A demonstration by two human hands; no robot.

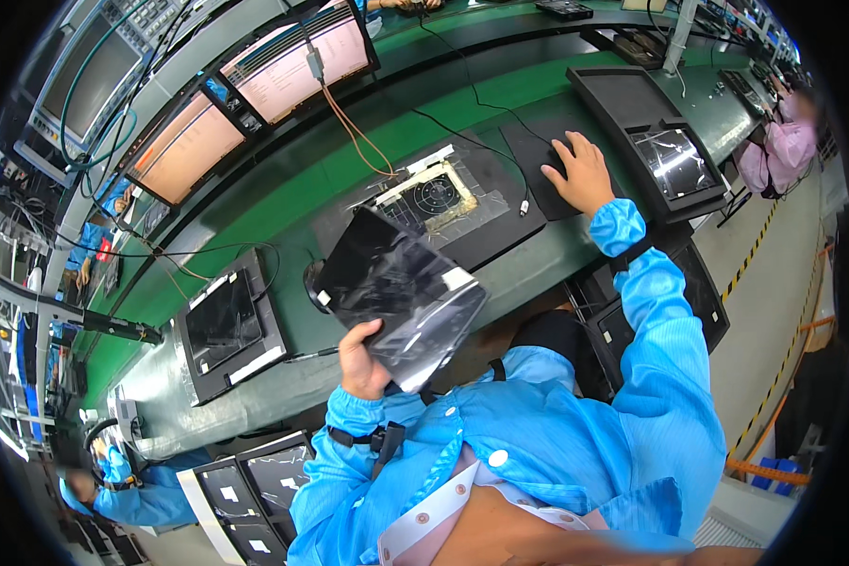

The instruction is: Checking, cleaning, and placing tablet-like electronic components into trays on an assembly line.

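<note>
My left hand (361,362) grips the lower left edge of a dark glossy flat display panel (387,274), thumb on top. The panel is tilted above the bench's front edge, with a white tab near its right corner and shiny film along its near side. On a dark mat (536,160) to the right lies my right hand (583,174), fingers stretched out and spread; whether anything is under the palm is hidden. Between the hands, beyond the panel, a test plate (436,195) with a round target pattern and taped edges sits on a black board.
Monitors (302,61) stand at the back left. A black tray (623,104) with a panel is at the right, another panel on a black board (231,325) at the left. A cable plug (524,207) lies near the mat. Other people work at both sides.
</note>
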